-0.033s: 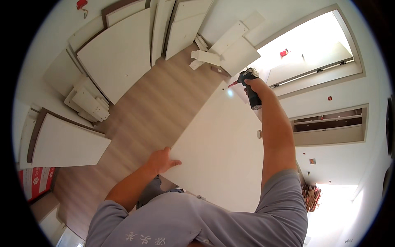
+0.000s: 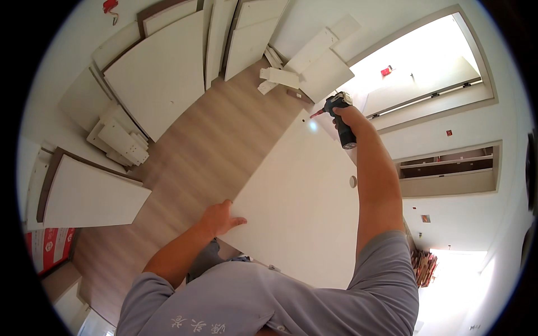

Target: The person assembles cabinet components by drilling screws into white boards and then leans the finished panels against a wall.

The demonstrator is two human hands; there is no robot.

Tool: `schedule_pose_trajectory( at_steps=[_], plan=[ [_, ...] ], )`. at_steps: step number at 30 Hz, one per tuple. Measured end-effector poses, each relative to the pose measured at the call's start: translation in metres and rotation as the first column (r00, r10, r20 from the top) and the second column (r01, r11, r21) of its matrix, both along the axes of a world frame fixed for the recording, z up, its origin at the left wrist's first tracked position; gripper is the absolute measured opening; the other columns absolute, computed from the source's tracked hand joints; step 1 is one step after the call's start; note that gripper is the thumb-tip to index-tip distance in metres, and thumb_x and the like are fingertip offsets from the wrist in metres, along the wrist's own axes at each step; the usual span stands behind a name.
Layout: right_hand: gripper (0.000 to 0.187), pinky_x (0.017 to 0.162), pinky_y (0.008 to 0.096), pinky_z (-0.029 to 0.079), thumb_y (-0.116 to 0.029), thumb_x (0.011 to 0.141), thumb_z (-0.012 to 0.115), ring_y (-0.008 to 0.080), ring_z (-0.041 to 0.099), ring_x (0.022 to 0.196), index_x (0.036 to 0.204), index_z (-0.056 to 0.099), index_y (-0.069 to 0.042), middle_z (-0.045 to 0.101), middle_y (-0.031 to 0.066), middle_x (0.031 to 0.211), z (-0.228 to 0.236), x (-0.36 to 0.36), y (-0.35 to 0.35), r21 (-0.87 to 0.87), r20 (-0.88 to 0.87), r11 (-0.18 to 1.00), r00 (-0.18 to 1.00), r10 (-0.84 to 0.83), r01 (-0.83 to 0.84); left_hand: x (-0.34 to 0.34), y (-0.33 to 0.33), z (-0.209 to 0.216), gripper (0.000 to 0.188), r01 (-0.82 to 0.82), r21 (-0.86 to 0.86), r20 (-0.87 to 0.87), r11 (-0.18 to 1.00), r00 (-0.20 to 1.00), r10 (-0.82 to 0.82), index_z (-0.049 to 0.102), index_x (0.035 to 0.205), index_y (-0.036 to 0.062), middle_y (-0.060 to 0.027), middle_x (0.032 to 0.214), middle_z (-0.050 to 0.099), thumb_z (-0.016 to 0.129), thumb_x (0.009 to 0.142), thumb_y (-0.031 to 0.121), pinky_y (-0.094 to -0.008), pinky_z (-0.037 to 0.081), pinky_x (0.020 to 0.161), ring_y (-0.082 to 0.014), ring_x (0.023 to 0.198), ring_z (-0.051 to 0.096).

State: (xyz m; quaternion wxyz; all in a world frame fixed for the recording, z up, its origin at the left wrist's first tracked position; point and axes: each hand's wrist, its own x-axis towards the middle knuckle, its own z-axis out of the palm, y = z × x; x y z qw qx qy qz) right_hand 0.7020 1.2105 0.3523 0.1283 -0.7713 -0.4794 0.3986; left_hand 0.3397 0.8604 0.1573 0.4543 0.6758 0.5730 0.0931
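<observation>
A large white panel [image 2: 297,190] stretches out in front of me. At its left edge is my left hand [image 2: 217,219], closed on the border with the thumb over the top face and the fingers partly hidden. Up at the far end, my right hand [image 2: 350,117] is wrapped around the grip of a black cordless drill [image 2: 340,106]. The drill's reddish bit points left, toward the panel's far corner. A small dark hole [image 2: 304,120] shows near the bit, beside a bright spot of light on the white surface. Whether the tip touches the panel I cannot tell.
Several white boards [image 2: 162,73] lean along the far left wall. Stacked narrow boards [image 2: 123,140] lie at the left, and loose white pieces [image 2: 280,77] sit beyond the panel. Wood-look floor [image 2: 202,151] runs along its left side. A recessed shelf [image 2: 448,169] is at the right.
</observation>
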Motion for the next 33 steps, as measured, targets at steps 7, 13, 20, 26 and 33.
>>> schedule_pose_trajectory(
  at_steps=[7,13,20,26,33],
  plan=[
    [0.034,0.058,0.0361,0.054,-0.023,0.097,0.068,0.0212,0.066,0.065,0.12,0.063,0.002,0.07,0.0135,0.087,0.001,-0.002,-0.011,0.039,-0.018,0.998,0.998,0.058,-0.057,0.006,0.0,0.001,0.078,-0.049,-0.029,0.0,0.998,0.999,0.049,0.059,0.115,-0.0039,-0.026,0.105,0.072,0.078,0.08,0.063,-0.0489,0.055,0.087,-0.0426,0.101,0.07],
    [0.031,0.065,0.0351,0.056,-0.023,0.096,0.07,0.0193,0.067,0.071,0.115,0.067,0.001,0.073,0.0102,0.093,0.029,0.045,-0.068,0.199,-0.186,0.98,0.981,0.047,-0.009,0.012,-0.003,0.013,0.073,-0.117,-0.021,-0.002,0.993,0.993,0.117,0.061,0.113,-0.0029,-0.0255,0.107,0.072,0.08,0.08,0.059,-0.0486,0.055,0.088,-0.0427,0.103,0.069],
    [0.027,0.075,0.0337,0.059,-0.001,0.087,0.074,0.0161,0.069,0.081,0.113,0.07,0.001,0.072,0.0069,0.097,-0.003,0.18,-0.348,0.407,-0.525,0.877,0.851,-0.006,0.257,0.03,-0.013,0.008,0.074,-0.144,0.092,-0.068,0.985,0.986,0.151,0.062,0.121,-0.003,-0.0279,0.115,0.071,0.076,0.084,0.059,-0.0515,0.052,0.093,-0.0455,0.11,0.067],
    [0.048,0.079,0.0356,0.061,0.007,0.08,0.068,0.0227,0.071,0.097,0.128,0.064,0.003,0.072,0.0153,0.115,-0.035,0.321,-0.61,0.368,-0.68,0.672,0.679,-0.278,0.643,0.061,-0.034,0.003,0.074,-0.192,0.26,-0.378,0.947,0.882,0.282,0.047,0.147,-0.0029,-0.03,0.137,0.06,0.055,0.102,0.055,-0.0502,0.047,0.106,-0.045,0.128,0.058],
    [0.049,0.086,0.0354,0.058,0.002,0.081,0.065,0.0191,0.068,0.1,0.129,0.062,0.001,0.069,0.0109,0.115,-0.097,0.472,-0.821,0.539,-0.535,0.383,0.656,-0.532,0.75,0.209,-0.068,-0.005,0.076,-0.175,0.481,-0.66,0.859,0.572,0.486,0.02,0.165,0.0096,-0.0171,0.172,0.013,0.043,0.107,0.053,-0.0535,0.014,0.127,-0.0334,0.159,0.014]
  ],
)
